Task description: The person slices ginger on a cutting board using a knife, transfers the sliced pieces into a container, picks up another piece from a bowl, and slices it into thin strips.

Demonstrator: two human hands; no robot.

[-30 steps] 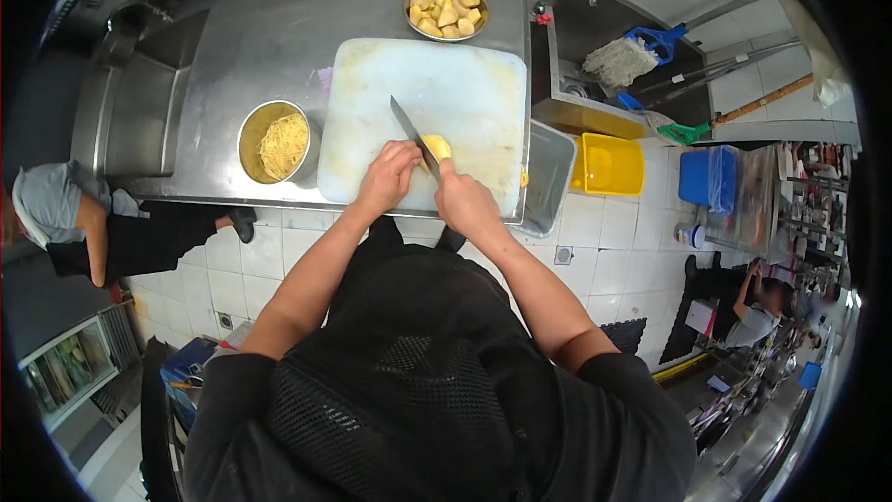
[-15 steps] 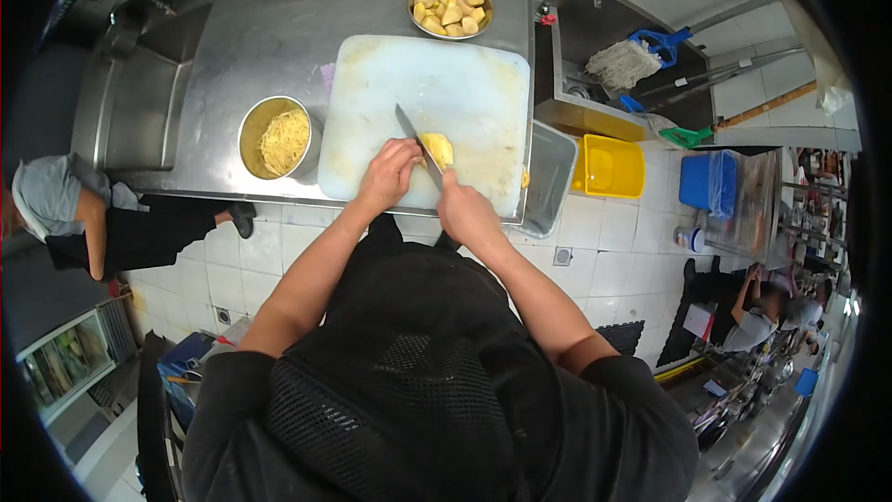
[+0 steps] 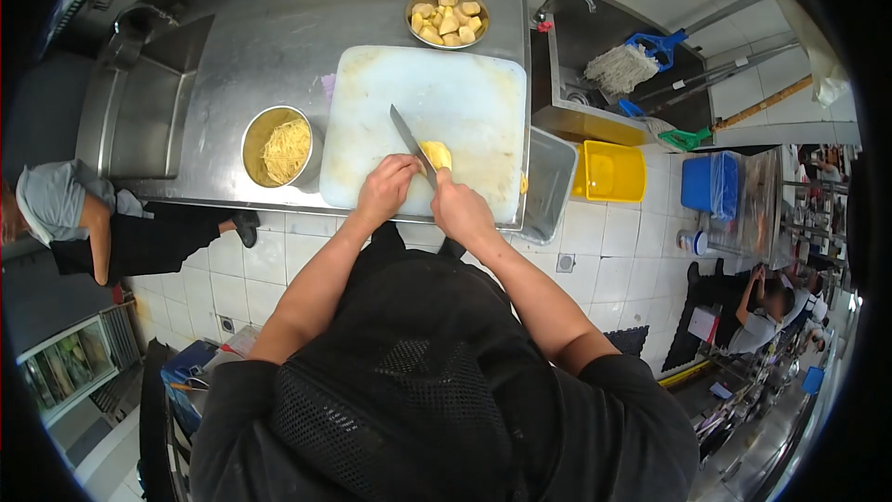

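My right hand is closed round the handle of a kitchen knife, whose blade points up and left over a white cutting board. Yellow cut potato, by its look, lies against the right side of the blade. On the other side my left hand has its fingers curled and pressed on a bit of the same potato, close to the blade; the fingers mostly hide that bit. Left of the board stands a metal pot of thin yellow shreds. Behind the board sits a metal bowl of peeled chunks.
A steel counter carries the board, with a sink at left. A grey bin and a yellow tub stand right of the counter. A mop rests in another sink. Other people are at left and far right.
The view has shifted slightly, so board, pot and bowl sit a little lower. Both hands and the knife stay at nearly the same spot on the board.
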